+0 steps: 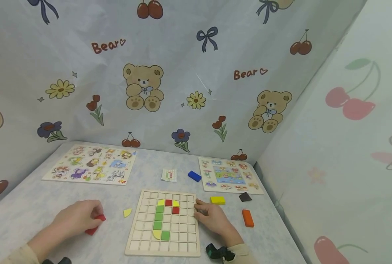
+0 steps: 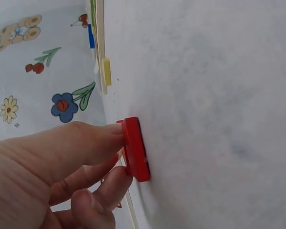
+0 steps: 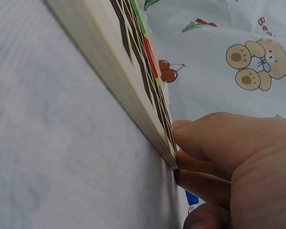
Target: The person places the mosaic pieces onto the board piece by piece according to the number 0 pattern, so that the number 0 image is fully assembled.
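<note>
My left hand [image 1: 78,216] pinches a red block [image 2: 136,149] low over the table, left of the wooden grid board. Fingers hide part of the block in the head view. The square grid board [image 1: 143,223] lies flat, with green tiles [image 1: 158,216], red tiles [image 1: 175,210] and yellow curved pieces [image 1: 157,234] set in its cells. At the board's right edge, my right hand [image 1: 213,217] holds the rim between thumb and fingers; the right wrist view shows the thumb on the upper side. A loose yellow quarter-round piece [image 1: 127,212] lies between the left hand and the board.
Behind the board lie a small pattern card [image 1: 169,175] and a blue block [image 1: 194,176]. To the right are a yellow block [image 1: 217,200], a dark piece [image 1: 245,197] and an orange block [image 1: 248,218]. Two picture puzzle boards [image 1: 93,180] [image 1: 230,189] lie near the back curtain.
</note>
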Demonstrator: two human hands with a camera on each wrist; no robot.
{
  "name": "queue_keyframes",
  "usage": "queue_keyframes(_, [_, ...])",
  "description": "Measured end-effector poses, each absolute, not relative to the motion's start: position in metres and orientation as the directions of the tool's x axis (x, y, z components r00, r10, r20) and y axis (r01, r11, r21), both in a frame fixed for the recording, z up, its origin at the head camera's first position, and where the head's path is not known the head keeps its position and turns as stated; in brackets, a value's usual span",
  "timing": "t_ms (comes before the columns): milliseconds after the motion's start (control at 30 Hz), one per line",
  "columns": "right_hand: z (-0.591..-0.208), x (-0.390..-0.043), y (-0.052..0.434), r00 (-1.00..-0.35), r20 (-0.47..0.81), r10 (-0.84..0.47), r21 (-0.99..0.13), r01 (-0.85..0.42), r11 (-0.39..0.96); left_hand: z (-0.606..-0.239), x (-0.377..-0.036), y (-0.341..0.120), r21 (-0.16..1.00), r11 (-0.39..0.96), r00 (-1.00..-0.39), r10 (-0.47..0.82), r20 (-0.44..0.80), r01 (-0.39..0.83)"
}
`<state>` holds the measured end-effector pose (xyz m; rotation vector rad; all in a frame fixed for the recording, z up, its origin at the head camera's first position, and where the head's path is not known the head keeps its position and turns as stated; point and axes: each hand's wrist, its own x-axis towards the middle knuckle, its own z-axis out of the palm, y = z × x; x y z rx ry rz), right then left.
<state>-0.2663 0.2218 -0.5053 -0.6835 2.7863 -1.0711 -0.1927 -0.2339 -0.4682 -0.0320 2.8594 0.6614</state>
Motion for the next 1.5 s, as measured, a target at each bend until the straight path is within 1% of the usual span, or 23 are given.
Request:
queue_keyframes(200, [-0.504, -0.265, 0.221, -0.898, 0.078, -0.433, -0.647, -0.376, 0.663, -0.464, -0.193, -0.223, 0.435, 0.900, -0.984, 0.048, -0.173, -0.032])
queue_keyframes(433, [-0.503, -0.266, 0.221, -0.896, 0.078, -0.437, -0.637, -0.382, 0.670, -0.450, -0.196, -0.178, 0.472, 0.878, -0.987, 0.131, -0.092, 0.073])
queue_keyframes(600, [-0.505, -0.266, 0.222, -0.894, 0.072, -0.442, -0.656, -0.376, 0.654, -0.445, -0.201, -0.138, 0.516, 0.837, -0.968, 0.243, -0.056, 0.180])
queue_keyframes(767, [-0.504, -0.266, 0.221, -0.892, 0.082, -0.445, -0.657, -0.384, 0.649, -0.446, -0.210, -0.103, 0.529, 0.790, -0.931, 0.365, 0.000, 0.310])
queue_keyframes(833, [-0.503, -0.265, 0.221, -0.892, 0.086, -0.444, -0.661, -0.384, 0.645, -0.448, -0.215, -0.091, 0.535, 0.772, -0.917, 0.400, 0.011, 0.343])
queue_keyframes(1000, [-0.502, -0.263, 0.222, -0.891, 0.088, -0.446, -0.658, -0.388, 0.645, -0.454, -0.226, -0.067, 0.554, 0.744, -0.897, 0.443, 0.012, 0.374])
queue_keyframes(1167, [-0.505, -0.264, 0.222, -0.898, 0.073, -0.434, -0.646, -0.374, 0.665, -0.460, -0.232, -0.051, 0.543, 0.732, -0.876, 0.482, 0.012, 0.411])
queue_keyframes(1300, [-0.505, -0.266, 0.223, -0.897, 0.083, -0.433, -0.641, -0.381, 0.667, -0.464, -0.236, -0.043, 0.533, 0.721, -0.861, 0.508, 0.027, 0.443])
queue_keyframes(1500, [-0.504, -0.266, 0.223, -0.895, 0.087, -0.438, -0.648, -0.384, 0.657, -0.468, -0.241, -0.038, 0.520, 0.719, -0.858, 0.510, 0.054, 0.460])
